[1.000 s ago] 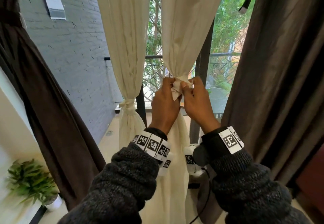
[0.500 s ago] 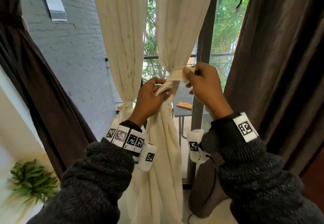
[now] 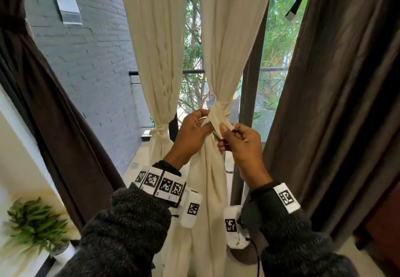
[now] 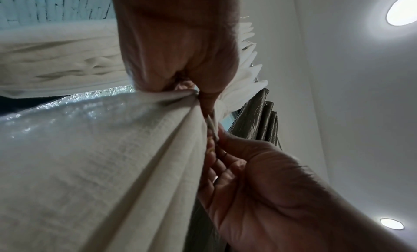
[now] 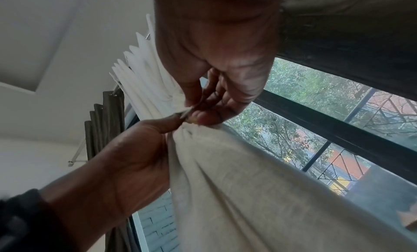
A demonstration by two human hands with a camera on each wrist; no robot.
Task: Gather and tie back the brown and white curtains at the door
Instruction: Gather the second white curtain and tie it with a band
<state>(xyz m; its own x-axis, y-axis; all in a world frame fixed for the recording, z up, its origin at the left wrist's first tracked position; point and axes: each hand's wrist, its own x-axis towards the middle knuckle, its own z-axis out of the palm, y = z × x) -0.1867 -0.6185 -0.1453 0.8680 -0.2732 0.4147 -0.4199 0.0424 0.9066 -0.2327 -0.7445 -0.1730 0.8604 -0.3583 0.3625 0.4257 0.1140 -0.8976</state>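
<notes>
The right white curtain (image 3: 229,38) is gathered, with a white tie band (image 3: 219,108) wrapped round it. My left hand (image 3: 202,124) grips the bunched cloth just under the band, thumb on a strip end. My right hand (image 3: 227,129) pinches the band's loose end between thumb and fingers. In the left wrist view my left hand (image 4: 189,90) clamps the gathered curtain (image 4: 101,157). In the right wrist view my right hand (image 5: 192,111) pinches the strip above the curtain (image 5: 237,175). The left white curtain (image 3: 159,60) hangs tied. Brown curtains hang at far left (image 3: 54,114) and right (image 3: 337,81).
A grey brick wall (image 3: 91,64) runs along the left, with a potted plant (image 3: 34,227) low in the corner. A dark door frame post (image 3: 249,94) stands behind the right white curtain. A balcony railing (image 3: 192,72) and trees lie beyond.
The hands, spread apart half a second ago with the right one raised, have come together under the band. The right hand has dropped and now pinches the loose end.
</notes>
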